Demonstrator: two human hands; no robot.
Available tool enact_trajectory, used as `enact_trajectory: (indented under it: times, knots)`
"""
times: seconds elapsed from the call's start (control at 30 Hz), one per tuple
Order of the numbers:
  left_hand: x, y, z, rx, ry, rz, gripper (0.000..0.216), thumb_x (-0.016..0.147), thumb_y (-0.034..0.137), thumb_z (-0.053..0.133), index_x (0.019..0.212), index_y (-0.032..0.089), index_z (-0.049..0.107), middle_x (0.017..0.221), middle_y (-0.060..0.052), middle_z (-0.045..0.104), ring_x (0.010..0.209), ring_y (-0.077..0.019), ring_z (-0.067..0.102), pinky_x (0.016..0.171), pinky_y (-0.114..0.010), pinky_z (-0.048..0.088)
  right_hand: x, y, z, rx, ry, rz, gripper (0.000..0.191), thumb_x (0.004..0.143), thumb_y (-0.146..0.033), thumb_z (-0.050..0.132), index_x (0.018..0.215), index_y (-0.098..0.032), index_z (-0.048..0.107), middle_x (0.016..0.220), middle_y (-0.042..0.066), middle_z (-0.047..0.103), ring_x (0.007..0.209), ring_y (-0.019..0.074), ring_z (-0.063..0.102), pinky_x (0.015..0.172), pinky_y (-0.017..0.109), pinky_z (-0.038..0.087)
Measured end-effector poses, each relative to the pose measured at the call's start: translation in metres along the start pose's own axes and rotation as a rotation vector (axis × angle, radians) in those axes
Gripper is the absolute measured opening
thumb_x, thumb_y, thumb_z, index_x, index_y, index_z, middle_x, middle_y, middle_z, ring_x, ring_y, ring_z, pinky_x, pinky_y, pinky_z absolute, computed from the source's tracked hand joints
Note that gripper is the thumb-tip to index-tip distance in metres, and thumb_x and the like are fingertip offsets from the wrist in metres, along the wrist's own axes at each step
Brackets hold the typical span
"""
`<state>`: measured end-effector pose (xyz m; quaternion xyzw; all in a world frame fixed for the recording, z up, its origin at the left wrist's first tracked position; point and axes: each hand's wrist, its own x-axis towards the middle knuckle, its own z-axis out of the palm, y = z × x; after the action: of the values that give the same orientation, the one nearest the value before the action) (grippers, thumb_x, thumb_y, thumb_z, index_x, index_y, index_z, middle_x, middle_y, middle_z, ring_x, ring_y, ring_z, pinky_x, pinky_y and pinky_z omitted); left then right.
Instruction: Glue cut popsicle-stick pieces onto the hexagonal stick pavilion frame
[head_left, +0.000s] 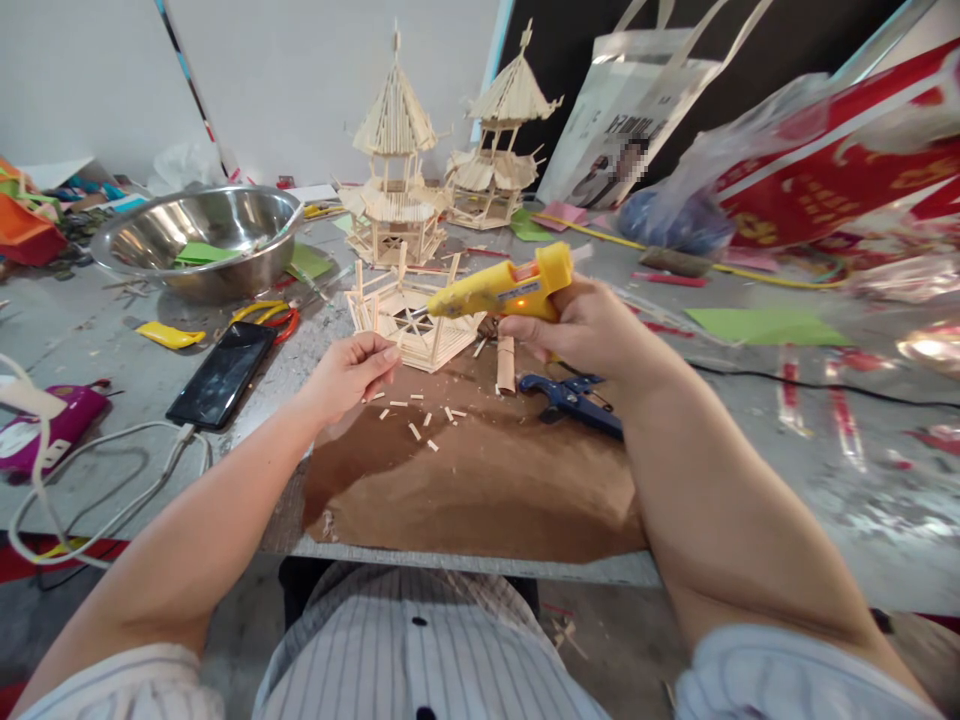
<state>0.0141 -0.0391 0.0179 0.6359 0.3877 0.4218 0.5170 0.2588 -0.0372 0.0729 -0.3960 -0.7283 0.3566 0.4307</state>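
My right hand point(581, 325) is wrapped round a yellow hot glue gun point(506, 285), with a small orange light glowing on its side. The gun's nozzle points left, over a hexagonal frame of thin wooden sticks point(442, 350) with short upright posts. My left hand point(352, 375) is closed in a pinch at the frame's near left corner; whatever is between its fingertips is too small to make out. Short cut stick pieces point(415, 431) lie scattered on the brown sheet point(480, 490) below. Blue-handled cutters point(574, 400) rest beneath my right hand.
Two stick pagodas point(395, 150) stand behind the frame. At left are a steel bowl point(225, 285), a yellow cutter knife point(171, 334), scissors point(285, 322), and a phone point(223, 375) with a white cable. Bags point(622, 110) and a black cord point(787, 385) occupy the right.
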Motion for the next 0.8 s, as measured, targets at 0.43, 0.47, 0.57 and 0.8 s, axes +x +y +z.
enact_trajectory:
  times: [0.43,0.47,0.57,0.8]
  knots:
    - [0.0,0.0,0.0,0.042,-0.023,0.0,0.021,0.078,0.033,0.057,0.069,0.014,0.054,0.057,0.003,0.053,0.037,-0.0013,0.039,0.038,-0.016,0.028,0.023,0.081,-0.052,0.17,0.372,0.37,0.022,0.072,-0.03,0.066,0.081,-0.017,0.05,0.05,-0.005,0.052,0.035,0.0089,0.05,0.036,0.02,0.039]
    - [-0.001,0.001,0.001,0.044,-0.021,-0.003,0.021,0.078,0.032,0.057,0.069,0.014,0.054,0.057,0.003,0.052,0.037,-0.0013,0.039,0.038,-0.016,0.028,0.023,0.089,-0.054,0.192,0.358,0.438,0.023,0.073,-0.031,0.065,0.081,-0.017,0.049,0.049,-0.004,0.052,0.037,0.01,0.052,0.039,0.021,0.043]
    - [-0.001,0.002,0.002,0.053,-0.021,-0.012,0.02,0.079,0.031,0.056,0.068,0.014,0.054,0.057,0.003,0.052,0.037,-0.001,0.039,0.038,-0.016,0.028,0.024,0.107,-0.051,0.228,0.47,0.588,0.017,0.077,-0.029,0.06,0.083,-0.017,0.049,0.053,-0.004,0.053,0.041,0.0106,0.053,0.042,0.024,0.046]
    - [0.0,0.0,0.001,0.065,-0.025,-0.018,0.02,0.079,0.031,0.057,0.069,0.014,0.054,0.057,0.003,0.052,0.038,-0.0013,0.04,0.039,-0.016,0.029,0.027,0.126,-0.046,-0.249,0.531,0.742,0.025,0.082,-0.031,0.048,0.094,-0.011,0.059,0.079,0.009,0.063,0.072,0.0184,0.063,0.061,0.029,0.048]
